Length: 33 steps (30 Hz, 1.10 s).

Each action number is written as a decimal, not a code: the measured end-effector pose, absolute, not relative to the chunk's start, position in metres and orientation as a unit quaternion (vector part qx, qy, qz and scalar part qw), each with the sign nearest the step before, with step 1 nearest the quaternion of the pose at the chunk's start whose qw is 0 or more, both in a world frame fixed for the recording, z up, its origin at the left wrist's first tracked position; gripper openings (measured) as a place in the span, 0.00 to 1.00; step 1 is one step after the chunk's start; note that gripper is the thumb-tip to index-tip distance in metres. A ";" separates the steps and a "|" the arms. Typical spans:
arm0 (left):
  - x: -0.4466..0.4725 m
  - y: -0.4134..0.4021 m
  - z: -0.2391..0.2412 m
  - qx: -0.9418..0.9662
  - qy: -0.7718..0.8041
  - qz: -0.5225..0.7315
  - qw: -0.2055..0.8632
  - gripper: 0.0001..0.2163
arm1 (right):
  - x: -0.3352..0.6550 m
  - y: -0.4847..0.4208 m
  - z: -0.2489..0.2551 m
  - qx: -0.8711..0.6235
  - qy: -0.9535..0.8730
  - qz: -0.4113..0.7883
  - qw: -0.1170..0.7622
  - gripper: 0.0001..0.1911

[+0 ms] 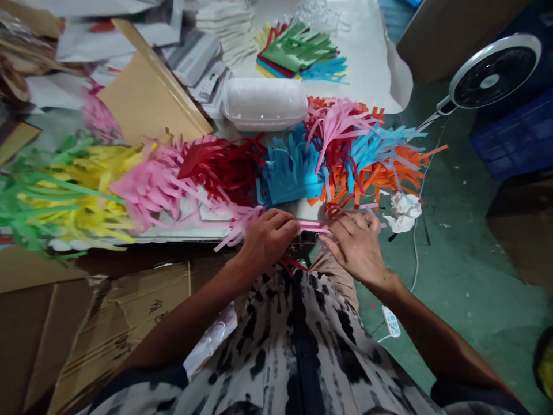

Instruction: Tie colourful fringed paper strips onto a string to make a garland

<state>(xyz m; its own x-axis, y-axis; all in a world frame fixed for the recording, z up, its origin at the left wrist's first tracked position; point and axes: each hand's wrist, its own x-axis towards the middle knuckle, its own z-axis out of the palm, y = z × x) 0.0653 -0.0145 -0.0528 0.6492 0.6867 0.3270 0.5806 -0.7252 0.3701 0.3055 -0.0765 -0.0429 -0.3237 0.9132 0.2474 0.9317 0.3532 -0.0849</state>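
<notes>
My left hand [265, 239] and my right hand [356, 245] both pinch a strip of pink fringed paper [309, 226] at the near edge of the white table [367, 57]. The fingers of each hand are closed on the strip, which runs between them and trails off to the left in cut fringes [235, 227]. Just beyond my hands lie piles of fringed paper: blue [289, 170], dark red [224, 167], pink [151, 181], yellow [90, 196], green [26, 202] and orange [371, 178].
A white plastic box [264, 104] sits behind the piles, with a stack of coloured cut paper [300, 52] farther back. A brown card sheet [147, 98] leans at left. Crumpled white paper [402, 212] hangs at the table edge. A fan [492, 72] stands on the green floor; cardboard boxes [99, 323] are at lower left.
</notes>
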 end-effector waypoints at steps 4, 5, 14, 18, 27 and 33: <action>0.062 -0.010 -0.046 0.888 0.397 0.206 0.105 0.09 | 0.309 -0.074 -0.043 -0.588 -0.792 0.014 0.164 0.12; 0.062 -0.008 -0.044 0.885 0.408 0.198 0.103 0.09 | 0.309 -0.073 -0.042 -0.594 -0.786 0.030 0.168 0.11; 0.059 0.001 -0.036 0.870 0.463 0.134 0.107 0.09 | 0.302 -0.067 -0.034 -0.645 -0.742 0.084 0.164 0.05; 0.063 -0.004 -0.033 0.866 0.470 0.144 0.088 0.07 | 0.293 -0.072 -0.035 -0.671 -0.726 0.021 0.151 0.07; 0.064 -0.018 -0.050 0.923 0.317 0.216 0.018 0.10 | 0.298 -0.089 -0.049 -0.549 -0.805 -0.118 0.192 0.15; 0.019 -0.015 -0.038 0.891 0.375 0.254 -0.022 0.06 | 0.315 -0.092 -0.045 -0.542 -0.817 -0.072 0.186 0.15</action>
